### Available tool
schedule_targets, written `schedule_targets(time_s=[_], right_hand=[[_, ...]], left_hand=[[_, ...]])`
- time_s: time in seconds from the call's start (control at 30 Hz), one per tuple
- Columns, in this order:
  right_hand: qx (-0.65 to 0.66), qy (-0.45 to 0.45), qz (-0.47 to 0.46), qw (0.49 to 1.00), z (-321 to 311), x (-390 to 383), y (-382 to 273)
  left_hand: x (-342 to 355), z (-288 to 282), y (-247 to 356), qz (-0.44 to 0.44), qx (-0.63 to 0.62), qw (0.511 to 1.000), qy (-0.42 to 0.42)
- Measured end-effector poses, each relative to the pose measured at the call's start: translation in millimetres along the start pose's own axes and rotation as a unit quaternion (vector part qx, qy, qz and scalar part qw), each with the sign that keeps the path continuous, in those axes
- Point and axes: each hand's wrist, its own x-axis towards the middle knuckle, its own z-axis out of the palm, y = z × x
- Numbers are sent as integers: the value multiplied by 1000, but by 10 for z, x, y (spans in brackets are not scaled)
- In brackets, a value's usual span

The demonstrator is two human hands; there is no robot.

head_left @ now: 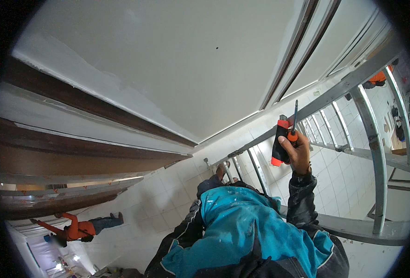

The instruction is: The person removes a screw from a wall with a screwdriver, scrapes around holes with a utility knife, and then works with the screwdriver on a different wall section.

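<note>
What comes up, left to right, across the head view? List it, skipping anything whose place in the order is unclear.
Person in orange → small dark spot → red-and-black tool → screwdriver → patch of orange clothing at the upper right.

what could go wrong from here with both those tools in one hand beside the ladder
Dropping something: the right hand holds a screwdriver and a red-and-black tool together, so one might slip and fall toward the tiled floor.
Poor support: with that hand full, catching hold of the metal ladder quickly could be awkward; the left hand is out of view.
</note>
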Motion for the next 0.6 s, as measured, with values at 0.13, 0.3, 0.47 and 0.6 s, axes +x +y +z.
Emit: schedule_targets(time_s=[0.13,0.3,0.47,0.6], right_hand=[[-24,-14,9,1000,-7,-1,12],[-4,-18,13,1000,65,-12,-59],[-59,-35,11,998,51,23,-35],[-57,-33,3,998,54,38,-141]], left_hand=[[-90,-1,-142,-28,12,999,-11],[-77,-89,-196,-42,35,998,-24],[266,-241,-138,-20,76,996,-46],[790,-472,70,22,109,992,-65]])
